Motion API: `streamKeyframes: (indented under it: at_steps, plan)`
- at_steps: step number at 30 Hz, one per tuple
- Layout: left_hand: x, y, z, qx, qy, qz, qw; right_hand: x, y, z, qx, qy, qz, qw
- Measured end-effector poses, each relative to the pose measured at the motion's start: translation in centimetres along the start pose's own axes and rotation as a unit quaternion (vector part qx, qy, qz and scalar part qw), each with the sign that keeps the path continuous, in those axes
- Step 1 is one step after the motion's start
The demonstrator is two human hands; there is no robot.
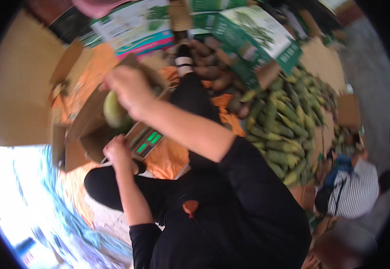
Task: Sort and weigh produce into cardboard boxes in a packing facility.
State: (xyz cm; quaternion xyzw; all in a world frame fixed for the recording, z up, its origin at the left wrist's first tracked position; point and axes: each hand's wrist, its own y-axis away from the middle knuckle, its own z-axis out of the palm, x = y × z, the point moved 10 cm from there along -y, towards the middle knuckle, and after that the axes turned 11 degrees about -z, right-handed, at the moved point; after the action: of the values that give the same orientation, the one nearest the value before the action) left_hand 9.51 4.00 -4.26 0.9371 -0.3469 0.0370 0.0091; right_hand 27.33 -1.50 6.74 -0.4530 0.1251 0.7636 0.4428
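A cardboard box stands open in front of me at the left, tilted in the view. Over its opening is my right hand, smeared by motion, its fingers bent around a rounded green vegetable with a pale yellowish side. The vegetable's lower end is blurred and its exact kind is unclear. My left hand is closed on the box's near edge. Right beside that hand, a digital scale shows green lit digits; the box appears to rest on it.
A heap of long green vegetables lies to my right, with roundish brown produce beyond my foot. Printed cartons stand at the far side. Orange sheeting covers the floor. Another person in stripes is at the right.
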Motion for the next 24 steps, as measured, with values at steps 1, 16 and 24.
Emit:
streamKeyframes:
  at_steps: [1,16,24]
  plan:
    - [0.2,-0.1,0.1,0.01,0.002,0.022,1.0,2.5,0.2,-0.7,0.028,-0.003,0.034,0.999]
    - [-0.1,0.9,-1.2,0.02,0.012,0.041,0.999,-8.2,10.3,-31.3,0.204,0.315,0.003,0.927]
    - [0.5,0.4,-0.6,-0.001,0.02,0.038,0.999,-10.3,28.2,-56.5,0.425,0.629,0.149,0.634]
